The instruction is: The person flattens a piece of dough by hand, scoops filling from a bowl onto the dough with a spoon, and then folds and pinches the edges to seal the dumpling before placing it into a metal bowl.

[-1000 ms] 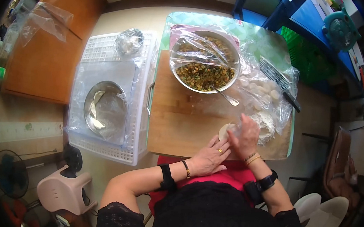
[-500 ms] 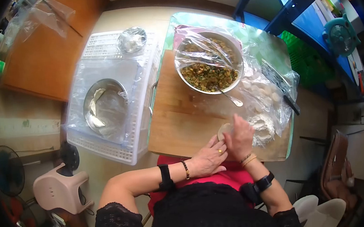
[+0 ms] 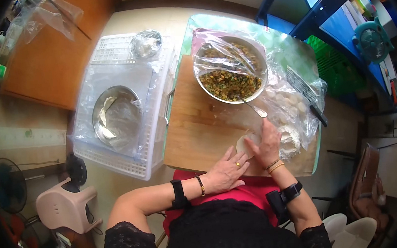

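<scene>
A round, pale dough wrapper (image 3: 244, 142) lies near the front edge of the wooden board (image 3: 194, 124). My left hand (image 3: 227, 170) rests flat beside it, fingers stretched out and fingertips at its near edge. On the other side is my right hand (image 3: 268, 142), thumb spread over the wrapper and forefinger pointing away from me. That fingertip comes right up to the handle of a metal spoon (image 3: 257, 110). The spoon leans in a bowl (image 3: 215, 96) of chopped filling (image 3: 230, 83), partly covered by clear plastic. A pile of flour (image 3: 289, 143) sits just right of my right hand.
Dough pieces (image 3: 288, 100) lie under plastic film at the right, beside a black-handled knife (image 3: 319, 112). To the left, a white plastic crate (image 3: 140, 165) carries a metal bowl (image 3: 132, 94) with folded dough inside and a small plastic-covered bowl (image 3: 145, 44).
My right hand has shifted right and away from me, its fingertips now at the spoon handle and its thumb over the wrapper. My left hand stays almost in place.
</scene>
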`<state>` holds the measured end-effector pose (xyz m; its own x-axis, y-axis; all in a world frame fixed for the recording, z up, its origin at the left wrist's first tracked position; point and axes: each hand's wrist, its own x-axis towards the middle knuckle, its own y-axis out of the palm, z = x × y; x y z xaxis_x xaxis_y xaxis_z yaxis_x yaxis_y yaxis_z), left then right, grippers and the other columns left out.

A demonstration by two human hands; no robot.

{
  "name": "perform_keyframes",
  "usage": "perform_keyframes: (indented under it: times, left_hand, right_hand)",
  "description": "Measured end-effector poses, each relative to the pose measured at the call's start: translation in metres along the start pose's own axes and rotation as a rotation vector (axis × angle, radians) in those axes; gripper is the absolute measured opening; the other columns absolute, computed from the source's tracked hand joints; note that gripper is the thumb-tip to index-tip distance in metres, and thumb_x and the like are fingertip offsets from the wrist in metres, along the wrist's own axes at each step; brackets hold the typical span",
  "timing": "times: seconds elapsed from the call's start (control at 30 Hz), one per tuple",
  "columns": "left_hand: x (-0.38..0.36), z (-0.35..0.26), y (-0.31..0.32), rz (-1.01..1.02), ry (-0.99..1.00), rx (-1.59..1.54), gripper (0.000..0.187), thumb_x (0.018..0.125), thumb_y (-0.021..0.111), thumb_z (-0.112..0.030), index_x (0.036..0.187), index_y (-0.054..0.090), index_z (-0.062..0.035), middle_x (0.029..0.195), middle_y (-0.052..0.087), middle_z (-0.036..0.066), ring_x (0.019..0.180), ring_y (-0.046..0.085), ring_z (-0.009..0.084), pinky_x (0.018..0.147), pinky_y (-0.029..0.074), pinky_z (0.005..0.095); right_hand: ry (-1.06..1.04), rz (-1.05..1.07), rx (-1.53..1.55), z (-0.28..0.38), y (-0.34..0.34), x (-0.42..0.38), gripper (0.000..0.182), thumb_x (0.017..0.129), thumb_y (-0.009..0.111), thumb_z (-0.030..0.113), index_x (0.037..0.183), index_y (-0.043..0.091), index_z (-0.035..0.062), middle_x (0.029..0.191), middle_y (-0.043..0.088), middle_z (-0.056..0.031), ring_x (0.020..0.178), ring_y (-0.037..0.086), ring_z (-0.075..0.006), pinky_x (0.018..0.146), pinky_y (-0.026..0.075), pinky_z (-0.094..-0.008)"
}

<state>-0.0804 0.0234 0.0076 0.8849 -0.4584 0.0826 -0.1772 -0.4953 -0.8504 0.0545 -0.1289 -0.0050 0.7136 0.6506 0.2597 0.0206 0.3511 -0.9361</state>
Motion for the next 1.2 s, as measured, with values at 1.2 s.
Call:
perform_keyframes:
  times: [1.2]
  left_hand:
    - [0.008, -0.005, -0.001, 0.025, 0.043, -0.008, 0.061, 0.084, 0.065, -0.042, 0.122, 0.053, 0.0038, 0.136, 0.044, 0.023, 0.136, 0.034, 0.0359, 0.115, 0.021, 0.0531]
  right_hand:
    - [0.169, -0.002, 0.03, -0.02, -0.002, -0.001, 0.081, 0.078, 0.073, 0.04, 0.141, 0.039, 0.0005, 0.129, 0.051, -0.0195, 0.119, 0.049, -0.035, 0.096, 0.036, -0.0469]
